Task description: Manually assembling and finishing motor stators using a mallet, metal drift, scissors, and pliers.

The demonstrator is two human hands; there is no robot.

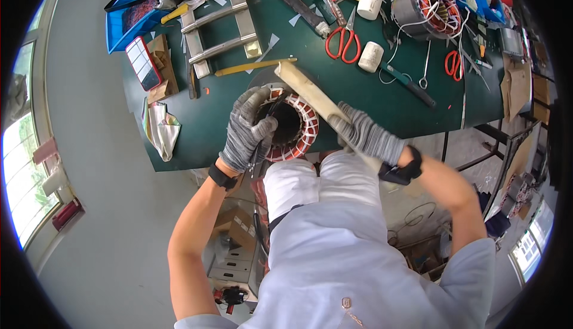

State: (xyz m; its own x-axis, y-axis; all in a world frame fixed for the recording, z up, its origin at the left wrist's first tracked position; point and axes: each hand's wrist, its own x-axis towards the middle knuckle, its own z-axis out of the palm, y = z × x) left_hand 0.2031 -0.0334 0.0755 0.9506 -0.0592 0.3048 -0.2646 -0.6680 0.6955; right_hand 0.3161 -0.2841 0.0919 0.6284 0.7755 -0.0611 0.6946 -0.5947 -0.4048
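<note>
A motor stator (pixel 309 127) stands at the table's near edge, in front of my lap. White lacing binds the red-brown winding round its dark bore. My left hand (pixel 246 127), in a grey striped glove, is closed at the stator's left rim. A dark slender thing (pixel 271 109) runs between its thumb and fingers across the winding; its kind is unclear. My right hand (pixel 365 131), gloved alike, is wrapped round a long pale flat wooden bat (pixel 307 90). The bat slants from above the stator's far rim down past my right wrist.
On the green table (pixel 227 105) lie a metal frame (pixel 218 28), red-handled scissors (pixel 343 42), white mallet heads (pixel 370 56) and a dark-handled tool (pixel 412 84). Another wound stator (pixel 427 10) stands far right. A phone (pixel 143 63), cloth (pixel 161 129) and blue bin (pixel 134 16) are left.
</note>
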